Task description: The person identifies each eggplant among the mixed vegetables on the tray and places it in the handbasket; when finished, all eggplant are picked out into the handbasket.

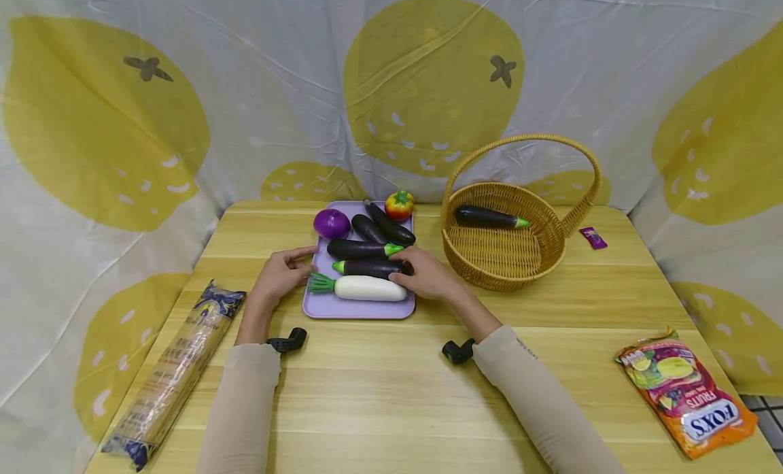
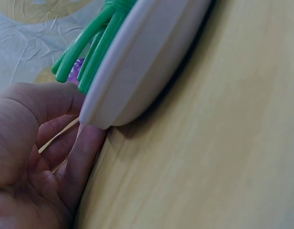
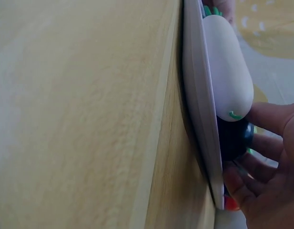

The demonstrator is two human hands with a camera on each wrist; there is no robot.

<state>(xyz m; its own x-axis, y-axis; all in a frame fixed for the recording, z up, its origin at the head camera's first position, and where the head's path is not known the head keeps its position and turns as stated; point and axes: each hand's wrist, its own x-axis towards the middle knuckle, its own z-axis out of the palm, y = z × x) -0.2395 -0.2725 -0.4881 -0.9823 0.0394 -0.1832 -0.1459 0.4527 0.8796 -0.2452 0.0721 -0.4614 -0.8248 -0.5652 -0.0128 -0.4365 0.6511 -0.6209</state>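
My left hand (image 1: 283, 275) is at the left edge of the lilac tray (image 1: 359, 311), with fingers extended against its rim. In the left wrist view the thumb tip is hidden behind the rim, near the green leaves (image 2: 103, 47) of a white radish (image 1: 370, 288). My right hand (image 1: 428, 273) pinches the right end of a dark eggplant (image 1: 370, 268) between thumb and fingers, right behind the radish. The right wrist view shows its thumb by the radish (image 3: 228, 71) and fingers beyond the eggplant (image 3: 232, 139). Another eggplant (image 1: 357, 249) with a green stem lies just behind.
Two smaller eggplants (image 1: 391, 224), a purple onion (image 1: 332, 224) and a red-yellow fruit (image 1: 399, 206) lie at the tray's back. A wicker basket (image 1: 508, 273) holding an eggplant (image 1: 489, 217) stands right. Noodles (image 1: 177, 372), a candy bag (image 1: 685, 392) and a small purple packet (image 1: 593, 238) lie around.
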